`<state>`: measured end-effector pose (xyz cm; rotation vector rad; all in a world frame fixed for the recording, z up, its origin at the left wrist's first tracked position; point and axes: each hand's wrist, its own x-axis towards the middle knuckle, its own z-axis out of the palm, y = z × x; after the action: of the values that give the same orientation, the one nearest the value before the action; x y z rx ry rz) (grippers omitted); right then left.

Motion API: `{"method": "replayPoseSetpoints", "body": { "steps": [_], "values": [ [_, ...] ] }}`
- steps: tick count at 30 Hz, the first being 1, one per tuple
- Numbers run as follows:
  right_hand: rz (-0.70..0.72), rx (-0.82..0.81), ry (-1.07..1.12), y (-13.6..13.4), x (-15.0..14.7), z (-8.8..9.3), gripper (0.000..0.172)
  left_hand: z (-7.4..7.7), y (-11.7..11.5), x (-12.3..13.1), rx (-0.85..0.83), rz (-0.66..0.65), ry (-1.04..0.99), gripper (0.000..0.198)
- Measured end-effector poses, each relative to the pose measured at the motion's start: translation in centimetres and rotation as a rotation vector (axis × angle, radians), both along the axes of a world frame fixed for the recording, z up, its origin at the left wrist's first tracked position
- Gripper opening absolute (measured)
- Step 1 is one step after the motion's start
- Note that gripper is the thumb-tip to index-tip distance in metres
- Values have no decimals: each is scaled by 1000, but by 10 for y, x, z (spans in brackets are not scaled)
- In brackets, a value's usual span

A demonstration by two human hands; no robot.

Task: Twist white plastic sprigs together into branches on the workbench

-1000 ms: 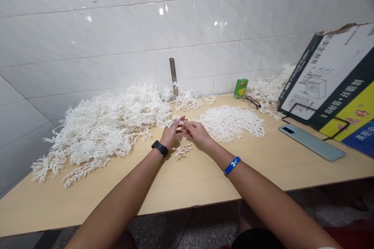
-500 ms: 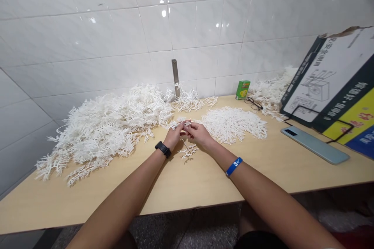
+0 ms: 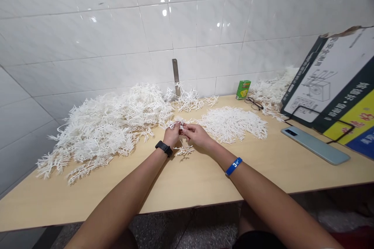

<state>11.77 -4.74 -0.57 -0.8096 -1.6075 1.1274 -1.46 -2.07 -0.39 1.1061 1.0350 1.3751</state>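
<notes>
My left hand (image 3: pixel 172 134) and my right hand (image 3: pixel 196 134) meet over the middle of the table, both with fingers pinched on a white branched plastic sprig (image 3: pixel 184 149). Its forked lower twigs hang below my fingers, above the table top. The fingers hide the spot where it is gripped. Just left of my left hand spreads a big heap of white branched sprigs (image 3: pixel 117 124). To the right of my right hand lies a flatter, neater pile of similar sprigs (image 3: pixel 233 123).
A metal strip (image 3: pixel 175 74) leans on the tiled wall behind a small clump of sprigs (image 3: pixel 189 100). Toward the right are a green box (image 3: pixel 243 90), glasses (image 3: pixel 254 103), more sprigs (image 3: pixel 271 89), a phone (image 3: pixel 315 144), and a large printed carton (image 3: pixel 330 85) with a black wire frame.
Both hands have shifted very slightly, and the hanging twigs of the sprig have swung a little to the left and up. The piles look the same.
</notes>
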Motion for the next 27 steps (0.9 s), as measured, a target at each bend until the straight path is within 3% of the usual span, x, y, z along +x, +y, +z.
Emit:
{"method": "replayPoseSetpoints", "body": {
  "steps": [11,17,19,22,25,27],
  "values": [
    [40,6,11,-3,1,3,34,2,0,-2,-40,-53,-20,22],
    [77,20,5,-17,-5,10,27,11,0,-10,-81,19,-128,16],
    [-8,13,53,-13,-6,9,25,15,-1,-12,-64,25,-145,17],
    [-265,-19,163,2,1,5,21,21,-4,-11,-59,38,-148,18],
    [-518,-109,311,18,17,4,23,22,-4,-9,-81,23,-123,21],
    [-611,-192,453,24,27,5,22,22,-4,-8,-85,10,-121,23]
  ]
}}
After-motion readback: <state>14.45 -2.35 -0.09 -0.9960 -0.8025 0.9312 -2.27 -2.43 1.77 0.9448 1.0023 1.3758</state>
